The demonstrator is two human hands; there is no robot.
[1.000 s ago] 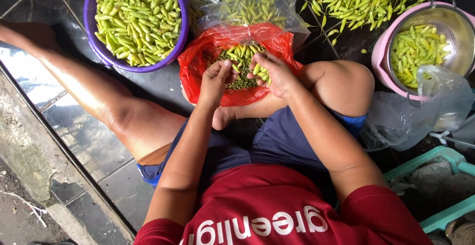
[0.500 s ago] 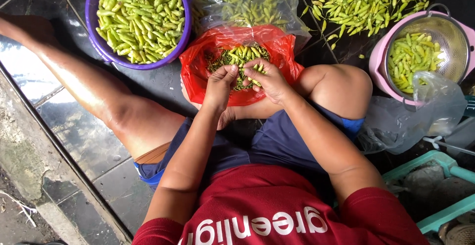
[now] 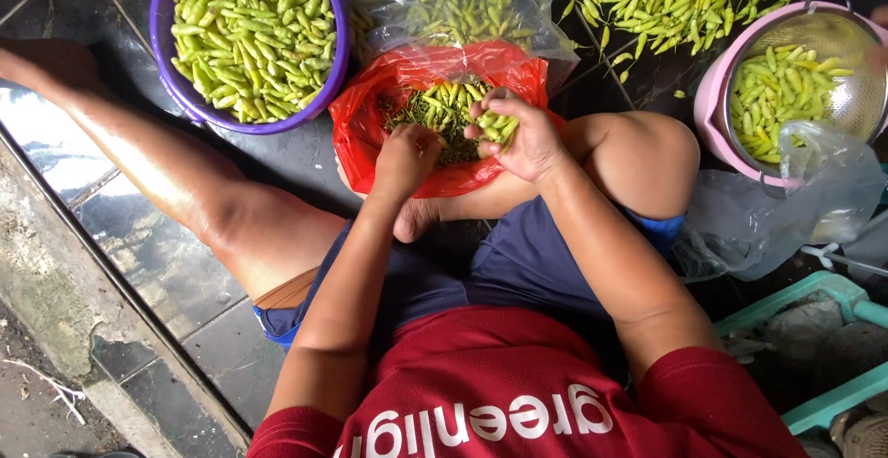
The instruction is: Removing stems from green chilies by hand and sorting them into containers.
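person sitting on dark floor tiles [image 3: 305,167], both hands over a red plastic bag [image 3: 370,129] lying open between the knees. right hand [image 3: 520,139] cupped, fingers curled round a small bunch of green chilies [image 3: 497,125], held just above the bag. left hand [image 3: 404,157] at the bag's near edge, fingers bunched together; cannot tell if they're pinching anything. bag holds more chilies plus a dark heap of stems [image 3: 435,134]. purple bowl [image 3: 190,97] full of chilies sits just left of the bag. clear plastic bag [image 3: 462,0] of chilies touches the red bag's far side. loose pile of chilies [image 3: 694,0] on the floor at top right. pink-rimmed metal colander [image 3: 814,79] with chilies to the right, a crumpled clear bag [image 3: 786,208] draped against it.
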